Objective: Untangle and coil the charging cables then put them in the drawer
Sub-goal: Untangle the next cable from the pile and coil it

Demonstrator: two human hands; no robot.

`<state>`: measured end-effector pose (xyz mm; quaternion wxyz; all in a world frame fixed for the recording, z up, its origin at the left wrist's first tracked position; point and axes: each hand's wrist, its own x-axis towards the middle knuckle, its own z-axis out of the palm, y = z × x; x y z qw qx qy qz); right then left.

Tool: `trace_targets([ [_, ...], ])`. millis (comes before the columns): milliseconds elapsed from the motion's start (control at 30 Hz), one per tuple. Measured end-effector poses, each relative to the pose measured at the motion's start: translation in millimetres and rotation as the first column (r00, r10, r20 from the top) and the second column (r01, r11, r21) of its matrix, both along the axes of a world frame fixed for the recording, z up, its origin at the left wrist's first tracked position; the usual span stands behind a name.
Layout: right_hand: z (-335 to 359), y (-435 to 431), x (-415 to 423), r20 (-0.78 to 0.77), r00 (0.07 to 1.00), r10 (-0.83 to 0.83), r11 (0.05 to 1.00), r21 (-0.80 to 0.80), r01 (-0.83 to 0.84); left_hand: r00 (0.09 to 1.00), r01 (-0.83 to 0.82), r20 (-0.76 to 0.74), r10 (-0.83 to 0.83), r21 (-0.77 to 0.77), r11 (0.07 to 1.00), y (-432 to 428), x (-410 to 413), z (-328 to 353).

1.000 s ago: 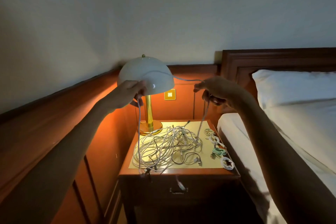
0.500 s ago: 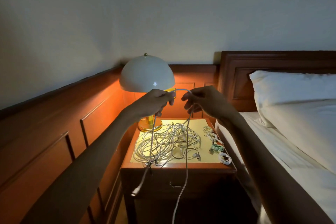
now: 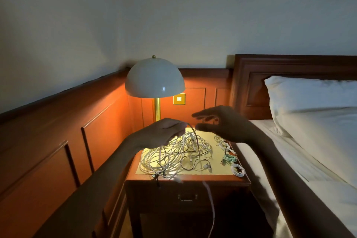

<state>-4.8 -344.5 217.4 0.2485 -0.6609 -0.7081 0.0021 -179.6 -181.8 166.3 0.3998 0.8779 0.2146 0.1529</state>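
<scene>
A tangle of white and dark charging cables [image 3: 177, 152] lies on the yellow mat of the wooden nightstand [image 3: 239, 177]. My left hand [image 3: 164, 133] hovers above the pile and grips one white cable [image 3: 209, 195], which arcs out of the fist, drops over the nightstand's front edge and hangs past the shut drawer [image 3: 187, 197]. My right hand [image 3: 222, 123] is just right of the left one, fingers spread and blurred, holding nothing. Several coiled cables lie along the mat's right side: a white coil [image 3: 238, 170] and a green coil [image 3: 229, 158].
A lamp [image 3: 154, 79] with a white dome shade and brass stem stands at the nightstand's back left. Wood panelling runs along the wall on the left. A bed [image 3: 318, 160] with a white pillow and a dark headboard borders the nightstand on the right.
Both hands have come down from lamp height to just above the pile. My right hand has let go of the cable and opened; the cable now hangs from my left hand alone.
</scene>
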Motion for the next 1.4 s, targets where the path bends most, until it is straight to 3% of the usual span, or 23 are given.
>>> trace_targets([
  [133, -13, 10, -7, -0.099, 0.989, 0.110, 0.993, 0.059, -0.104, 0.990, 0.104, 0.103, -0.095, -0.086, 0.991, -25, -8, 8],
  [267, -6, 8, 9, -0.305, 0.952, 0.023, 0.956, 0.284, 0.068, 0.985, 0.122, 0.141, -0.103, -0.135, 0.983, -22, -18, -1],
  [333, -3, 9, 19, -0.393, 0.919, -0.031, 0.931, 0.322, 0.169, 0.990, 0.088, 0.124, -0.072, -0.128, 0.988, -18, -22, -11],
  [433, -9, 10, 26, -0.164, 0.983, -0.082, 0.970, 0.212, 0.116, 0.991, 0.043, 0.136, -0.017, -0.191, 0.981, -17, -23, -19],
  [600, -34, 22, 3, -0.021, 0.989, 0.146, 0.980, 0.140, -0.142, 0.993, 0.074, 0.104, -0.053, -0.206, 0.976, -38, -10, -15],
  [733, -30, 22, 4, -0.116, 0.975, 0.190, 0.978, 0.113, -0.177, 0.989, 0.080, 0.140, -0.039, -0.308, 0.948, -45, -8, -16],
  [867, -24, 23, 8, -0.207, 0.968, 0.142, 0.958, 0.274, -0.082, 0.984, 0.170, 0.098, -0.147, -0.313, 0.934, -43, -13, -23],
  [933, -23, 25, 8, -0.277, 0.949, 0.148, 0.943, 0.330, -0.051, 0.980, 0.195, 0.124, -0.159, -0.383, 0.903, -45, -15, -28],
  [1067, -36, 31, 9, -0.330, 0.929, 0.170, 0.950, 0.307, -0.065, 0.931, 0.308, 0.338, -0.134, -0.538, 0.784, -50, -12, -34],
  [1233, -55, 40, 16, -0.356, 0.928, 0.111, 0.957, 0.289, -0.004, 0.899, 0.332, 0.437, -0.021, -0.650, 0.684, -44, -13, -46],
  [1333, -61, 43, 17, -0.415, 0.904, 0.102, 0.956, 0.292, 0.027, 0.867, 0.422, 0.496, -0.054, -0.672, 0.609, -45, -19, -48],
  [1400, -72, 44, 9, -0.539, 0.835, 0.109, 0.965, 0.258, 0.041, 0.837, 0.459, 0.546, -0.042, -0.658, 0.597, -52, -17, -39],
])
